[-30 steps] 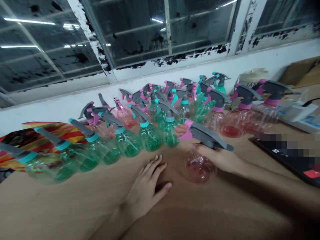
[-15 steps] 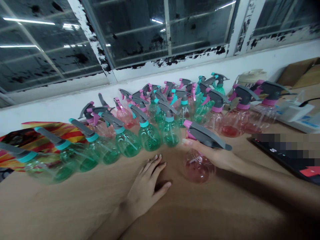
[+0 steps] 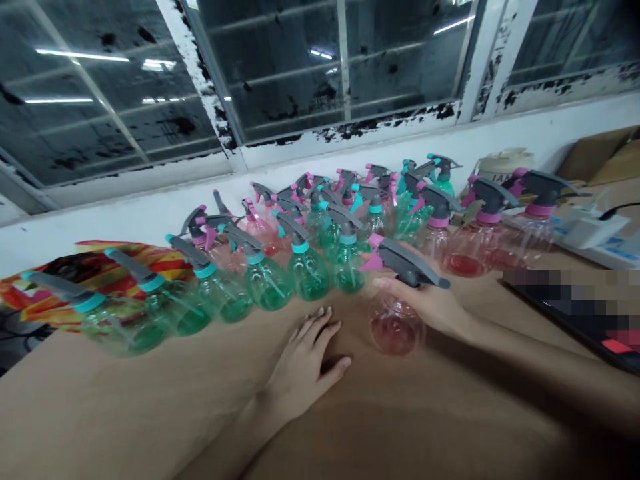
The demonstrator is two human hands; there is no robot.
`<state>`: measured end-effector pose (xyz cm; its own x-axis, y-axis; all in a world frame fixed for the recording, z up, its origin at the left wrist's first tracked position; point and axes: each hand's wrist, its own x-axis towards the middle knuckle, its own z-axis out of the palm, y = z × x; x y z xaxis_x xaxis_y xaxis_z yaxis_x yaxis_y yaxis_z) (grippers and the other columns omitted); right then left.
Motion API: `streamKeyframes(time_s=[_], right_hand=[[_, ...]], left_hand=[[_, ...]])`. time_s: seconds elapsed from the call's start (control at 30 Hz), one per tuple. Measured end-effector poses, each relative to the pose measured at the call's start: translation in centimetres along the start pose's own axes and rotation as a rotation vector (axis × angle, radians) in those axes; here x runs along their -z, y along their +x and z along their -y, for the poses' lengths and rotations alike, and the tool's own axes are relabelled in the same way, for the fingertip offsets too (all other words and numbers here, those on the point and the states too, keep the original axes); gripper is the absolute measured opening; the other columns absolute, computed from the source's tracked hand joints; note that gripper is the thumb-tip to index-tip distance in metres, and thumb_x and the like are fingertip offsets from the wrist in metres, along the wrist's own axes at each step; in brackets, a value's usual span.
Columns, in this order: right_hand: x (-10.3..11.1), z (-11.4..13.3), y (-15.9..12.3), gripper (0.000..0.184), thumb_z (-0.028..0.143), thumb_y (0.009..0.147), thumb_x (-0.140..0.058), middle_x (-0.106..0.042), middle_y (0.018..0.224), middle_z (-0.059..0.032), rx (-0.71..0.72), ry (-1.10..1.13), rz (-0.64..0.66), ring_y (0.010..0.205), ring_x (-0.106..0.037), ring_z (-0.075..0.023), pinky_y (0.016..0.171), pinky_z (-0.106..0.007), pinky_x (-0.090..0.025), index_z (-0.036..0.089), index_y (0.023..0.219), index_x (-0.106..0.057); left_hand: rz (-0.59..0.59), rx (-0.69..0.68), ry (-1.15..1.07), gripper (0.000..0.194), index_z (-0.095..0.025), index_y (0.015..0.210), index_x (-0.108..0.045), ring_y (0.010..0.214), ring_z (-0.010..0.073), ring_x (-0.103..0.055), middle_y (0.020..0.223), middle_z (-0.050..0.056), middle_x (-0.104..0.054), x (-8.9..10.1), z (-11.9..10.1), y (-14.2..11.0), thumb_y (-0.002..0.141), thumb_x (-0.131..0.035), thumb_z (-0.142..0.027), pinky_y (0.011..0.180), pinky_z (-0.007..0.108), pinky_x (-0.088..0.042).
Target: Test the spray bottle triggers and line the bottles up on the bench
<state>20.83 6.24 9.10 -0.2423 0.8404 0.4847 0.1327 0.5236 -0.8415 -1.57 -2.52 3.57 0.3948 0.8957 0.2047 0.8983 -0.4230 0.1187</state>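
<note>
My right hand (image 3: 425, 300) is closed round the neck of a pink spray bottle (image 3: 396, 331) with a grey and pink trigger head. The bottle's base is at or just above the tabletop; I cannot tell which. Flat on the wooden table (image 3: 150, 413) lies my left hand (image 3: 305, 363), fingers spread, holding nothing. Ahead of it runs a row of green spray bottles with turquoise collars, the nearest to my hands being one green bottle (image 3: 349, 267). More pink and green bottles crowd behind, among them a pink bottle (image 3: 467, 257) to the right.
A phone (image 3: 565, 313) lies at the right, partly blurred out. Behind it are a white power strip (image 3: 600, 223), a cream container (image 3: 505, 163) and a cardboard box (image 3: 600, 157). A red and yellow bag (image 3: 120, 257) sits at the left, and a white wall with windows closes off the back.
The view has shifted a little to the left. The pink bottle in my right hand sits more upright and slightly farther from me. My left hand stays flat on the table.
</note>
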Motion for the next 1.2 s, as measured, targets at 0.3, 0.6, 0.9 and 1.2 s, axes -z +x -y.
streamKeyframes(time_s=[0.3, 0.6, 0.9, 1.2], right_hand=[[0.1, -1.0, -1.1, 0.036, 0.048, 0.072, -0.069, -0.068, 0.084, -0.0012, -0.076, -0.275, -0.074, 0.08, -0.064, -0.0232, 0.071, -0.038, -0.048, 0.024, 0.096, -0.057], [2.0, -0.3, -3.1, 0.04, 0.054, 0.078, -0.062, -0.07, 0.103, -0.0085, -0.003, -0.493, 0.006, 0.096, -0.065, -0.031, 0.083, -0.048, -0.049, 0.023, 0.102, -0.062], [3.7, -0.6, -0.8, 0.037, 0.05, 0.081, -0.059, -0.072, 0.095, -0.0072, -0.045, -0.504, 0.008, 0.086, -0.067, -0.0268, 0.071, -0.038, -0.052, 0.021, 0.104, -0.062], [3.5, -4.6, 2.5, 0.04, 0.051, 0.077, -0.063, -0.07, 0.087, -0.0099, 0.032, -0.568, -0.143, 0.081, -0.066, -0.0284, 0.069, -0.039, -0.05, 0.017, 0.099, -0.06]], left_hand=[[0.004, -0.006, -0.017, 0.046, -0.015, 0.129, -0.05, 0.134, 0.0281, -0.037, 0.144, 0.013, -0.043, -0.1, 0.1, 0.1, 0.092, -0.054, -0.043, 0.109, 0.049, -0.03], [-0.006, 0.002, -0.007, 0.047, -0.016, 0.128, -0.051, 0.133, 0.0286, -0.038, 0.145, 0.013, -0.042, -0.3, 0.1, 0.1, 0.092, -0.052, -0.045, 0.109, 0.048, -0.03], [-0.01, -0.003, 0.025, 0.049, -0.015, 0.13, -0.051, 0.133, 0.0283, -0.038, 0.145, 0.013, -0.041, -0.5, 0.5, 0.1, 0.093, -0.05, -0.048, 0.109, 0.048, -0.031], [-0.008, -0.002, 0.029, 0.049, -0.017, 0.13, -0.05, 0.133, 0.0287, -0.039, 0.146, 0.011, -0.04, -0.4, 0.6, 0.2, 0.093, -0.049, -0.05, 0.107, 0.048, -0.033]])
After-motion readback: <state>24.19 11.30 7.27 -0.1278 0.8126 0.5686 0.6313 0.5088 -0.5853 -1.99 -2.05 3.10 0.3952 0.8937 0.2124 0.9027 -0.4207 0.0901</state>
